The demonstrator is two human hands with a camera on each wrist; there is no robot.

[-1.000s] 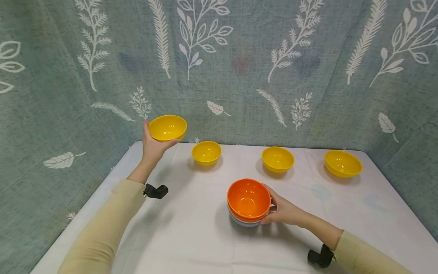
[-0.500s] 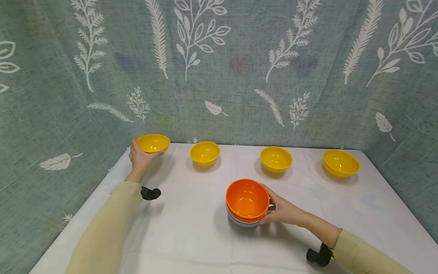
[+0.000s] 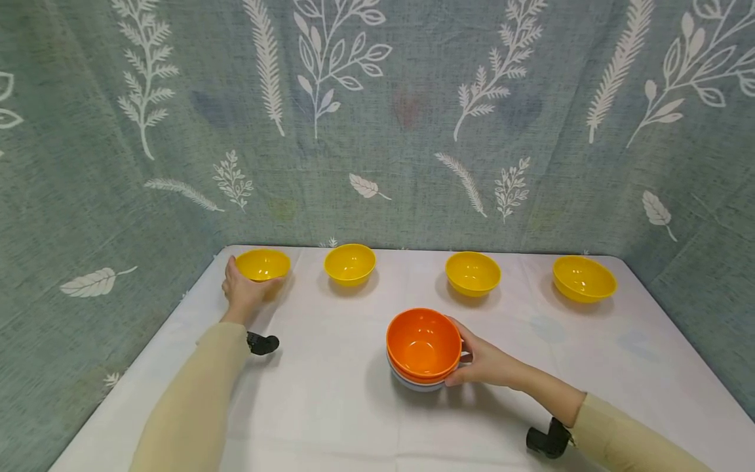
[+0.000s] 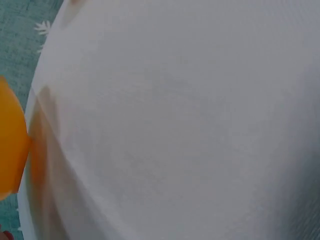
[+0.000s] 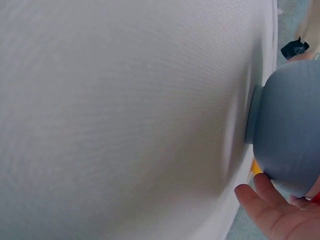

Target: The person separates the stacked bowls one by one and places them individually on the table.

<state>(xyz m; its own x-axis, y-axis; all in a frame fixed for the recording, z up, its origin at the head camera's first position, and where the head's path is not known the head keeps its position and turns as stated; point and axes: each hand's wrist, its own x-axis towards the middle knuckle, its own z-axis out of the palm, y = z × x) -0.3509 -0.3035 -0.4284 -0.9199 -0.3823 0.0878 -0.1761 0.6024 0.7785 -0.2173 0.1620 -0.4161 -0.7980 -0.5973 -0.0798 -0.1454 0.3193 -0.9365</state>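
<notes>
At the back left corner of the table, my left hand (image 3: 244, 293) grips a yellow bowl (image 3: 263, 265) by its near left side, thumb along the front. The left wrist view catches only part of that yellow bowl (image 4: 11, 145) at its left edge, close to the cloth; whether it touches is unclear. Nearer the middle, my right hand (image 3: 485, 359) holds the right side of a stack: an orange bowl (image 3: 424, 344) on top, another orange rim beneath, and a grey-blue bowl (image 5: 290, 125) at the bottom. Fingertips of the right hand (image 5: 275, 210) lie against the grey-blue bowl.
Along the back of the white-covered table (image 3: 318, 406) stand three more yellow bowls: one left of centre (image 3: 350, 265), one right of centre (image 3: 473, 274) and one at far right (image 3: 584, 279). A leaf-patterned green-grey curtain (image 3: 413, 216) rises behind and beside the table.
The left hand has carried its yellow bowl down and to the left, from above the table to the back left corner. The right hand and its stack stay in place.
</notes>
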